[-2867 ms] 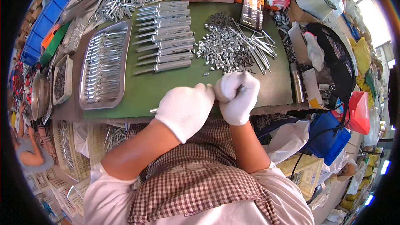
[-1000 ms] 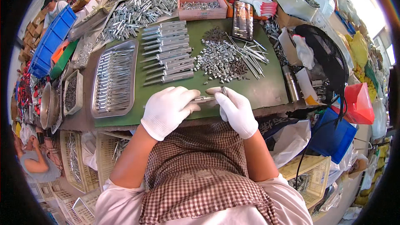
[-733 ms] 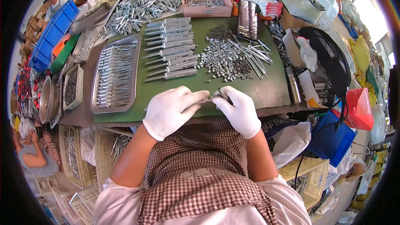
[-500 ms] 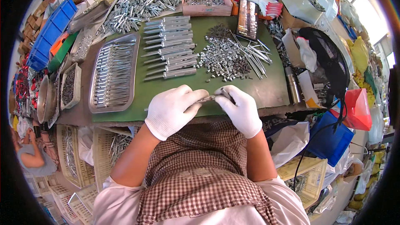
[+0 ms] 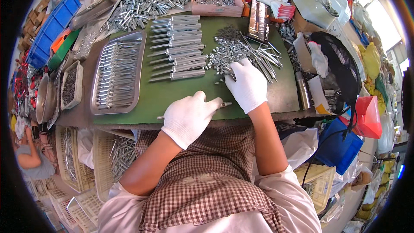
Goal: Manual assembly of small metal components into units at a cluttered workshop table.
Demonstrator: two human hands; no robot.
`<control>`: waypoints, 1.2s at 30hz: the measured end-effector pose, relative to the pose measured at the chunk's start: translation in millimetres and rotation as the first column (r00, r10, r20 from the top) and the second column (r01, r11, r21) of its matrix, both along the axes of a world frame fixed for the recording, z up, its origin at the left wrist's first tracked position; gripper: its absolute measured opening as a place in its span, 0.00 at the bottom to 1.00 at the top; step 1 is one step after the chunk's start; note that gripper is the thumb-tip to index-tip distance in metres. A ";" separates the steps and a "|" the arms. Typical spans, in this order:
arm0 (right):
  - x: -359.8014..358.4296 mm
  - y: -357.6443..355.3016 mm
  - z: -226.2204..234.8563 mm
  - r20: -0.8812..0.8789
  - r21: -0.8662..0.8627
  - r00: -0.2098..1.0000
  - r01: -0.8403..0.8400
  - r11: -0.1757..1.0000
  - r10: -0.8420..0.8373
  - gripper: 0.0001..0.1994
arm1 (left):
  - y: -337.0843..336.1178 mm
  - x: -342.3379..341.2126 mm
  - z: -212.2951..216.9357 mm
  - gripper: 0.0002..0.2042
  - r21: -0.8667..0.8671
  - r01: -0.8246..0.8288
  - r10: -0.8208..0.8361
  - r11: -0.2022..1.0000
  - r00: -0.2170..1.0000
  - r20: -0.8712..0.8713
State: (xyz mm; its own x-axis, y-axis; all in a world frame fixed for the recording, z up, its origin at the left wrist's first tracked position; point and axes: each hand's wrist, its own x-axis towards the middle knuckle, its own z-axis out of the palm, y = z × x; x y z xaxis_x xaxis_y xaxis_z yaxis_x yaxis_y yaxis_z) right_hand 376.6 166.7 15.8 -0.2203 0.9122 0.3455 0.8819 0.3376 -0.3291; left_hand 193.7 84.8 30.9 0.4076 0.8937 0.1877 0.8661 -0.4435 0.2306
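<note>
My left hand (image 5: 188, 116), in a white glove, is closed around a thin metal rod (image 5: 226, 104) near the table's front edge. The rod's ends show on both sides of the glove; its middle is hidden. My right hand (image 5: 249, 87), gloved too, reaches to the near edge of a heap of small silvery metal pieces (image 5: 226, 51). Its fingers are pinched, with a bit of metal showing at them that is too small to name. Left of the heap lies a column of metal rods with thicker sleeves (image 5: 183, 56), side by side on the green mat (image 5: 172, 97).
A steel tray (image 5: 140, 75) of similar rods lies at left. Loose long thin rods (image 5: 268, 62) and a dark flat case (image 5: 258, 21) are right of the heap. Behind are a pink box (image 5: 216, 9) and a large pile of metal tubes (image 5: 148, 4). A black mesh fan-like object (image 5: 338, 56) stands at right.
My right hand has left the rod and moved up to the heap of small pieces. My left hand has shifted slightly right and down, still holding the rod.
</note>
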 end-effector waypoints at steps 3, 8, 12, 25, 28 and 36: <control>-0.4 -4.8 0.0 0.052 0.006 0.998 0.023 1.000 -0.023 0.08 | 0.5 0.8 1.1 0.09 -0.023 -0.004 0.004 1.000 1.000 -0.012; 9.7 -36.5 2.6 -0.293 0.045 0.944 -0.144 0.989 0.151 0.05 | 1.1 -0.5 2.3 0.09 -0.034 -0.009 0.008 0.999 1.000 -0.017; 11.6 -61.3 -0.5 -0.323 -0.073 0.930 -0.211 0.975 0.177 0.06 | 2.8 0.6 4.0 0.09 -0.045 -0.008 0.008 0.999 1.000 -0.011; 35.6 -33.5 -4.1 -0.279 0.025 0.956 0.096 0.995 -0.085 0.04 | -2.8 10.1 3.9 0.08 -0.068 -0.027 0.028 0.997 1.000 0.009; 28.4 -26.7 -7.2 -0.084 -0.037 0.994 0.063 0.997 -0.066 0.05 | -1.4 8.7 2.0 0.08 -0.067 -0.032 0.033 0.997 0.999 0.008; 38.4 -46.4 4.7 -0.121 -0.055 0.991 -0.069 0.996 0.062 0.04 | -0.4 7.7 5.6 0.08 -0.068 -0.028 0.029 0.997 1.000 0.007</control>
